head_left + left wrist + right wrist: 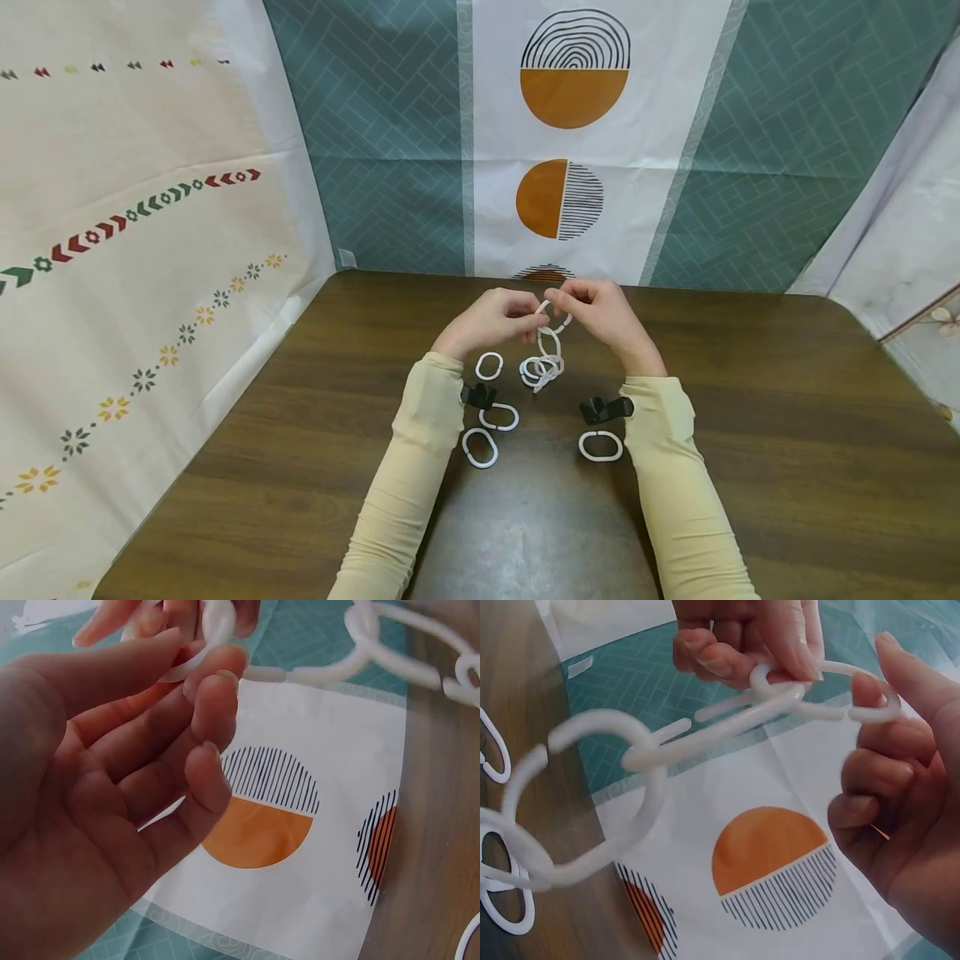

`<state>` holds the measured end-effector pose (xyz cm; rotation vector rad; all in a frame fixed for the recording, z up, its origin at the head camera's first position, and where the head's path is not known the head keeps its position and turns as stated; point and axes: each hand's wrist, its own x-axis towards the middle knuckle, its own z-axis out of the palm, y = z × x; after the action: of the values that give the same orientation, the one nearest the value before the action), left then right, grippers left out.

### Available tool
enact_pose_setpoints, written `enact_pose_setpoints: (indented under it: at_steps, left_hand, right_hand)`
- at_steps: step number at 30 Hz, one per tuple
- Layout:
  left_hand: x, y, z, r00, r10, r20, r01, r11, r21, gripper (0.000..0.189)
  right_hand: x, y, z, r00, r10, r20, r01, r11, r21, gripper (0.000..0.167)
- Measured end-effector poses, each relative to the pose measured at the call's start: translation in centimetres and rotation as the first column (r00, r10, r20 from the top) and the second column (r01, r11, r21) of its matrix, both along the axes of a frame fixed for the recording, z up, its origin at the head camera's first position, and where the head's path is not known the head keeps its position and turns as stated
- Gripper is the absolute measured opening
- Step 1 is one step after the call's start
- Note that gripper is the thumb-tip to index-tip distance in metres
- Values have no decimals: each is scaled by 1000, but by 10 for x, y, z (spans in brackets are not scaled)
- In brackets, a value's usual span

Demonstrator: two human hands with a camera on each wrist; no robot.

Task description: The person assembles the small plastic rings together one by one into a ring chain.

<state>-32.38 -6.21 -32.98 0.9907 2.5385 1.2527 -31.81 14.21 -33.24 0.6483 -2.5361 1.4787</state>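
A chain of white plastic C-shaped links [551, 354] hangs between both hands, its lower links bunched on the table. My left hand [498, 321] pinches a link between thumb and index finger near the top of the chain. My right hand [600, 312] has the end link [817, 711] between thumb and index fingertip; this link has a gap in its lower side. Threaded through it is a second link [720, 731], gripped at its near end by the left fingers. A third link [649, 799] hangs from the second, towards the table.
Loose white links lie on the brown wooden table [262, 467]: one [477, 367] left of the bunched chain, two more by the left forearm, and another [600, 459] near the right wrist. Patterned cloths [382, 133] hang behind the table and at both sides.
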Motion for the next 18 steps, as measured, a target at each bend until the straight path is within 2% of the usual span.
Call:
enact_pose_setpoints:
  at_steps: [7, 10, 15, 18]
  left_hand:
    - [-2, -1, 0, 996, 84, -37, -82, 994, 65, 19]
    - [-3, -1, 0, 993, 118, -11, -116, 986, 116, 16]
    - [-2, 0, 0, 992, 101, 72, -112, 979, 168, 12]
    - [-2, -2, 1, 994, 82, 77, -93, 985, 144, 11]
  right_hand:
    - [-1, 3, 0, 991, 130, 39, -130, 992, 5, 15]
    - [-3, 4, -3, 985, 170, 35, -171, 985, 13, 11]
    - [-4, 5, -4, 989, 147, 19, -147, 988, 38, 11]
    - [-4, 5, -4, 995, 98, 3, -98, 993, 61, 13]
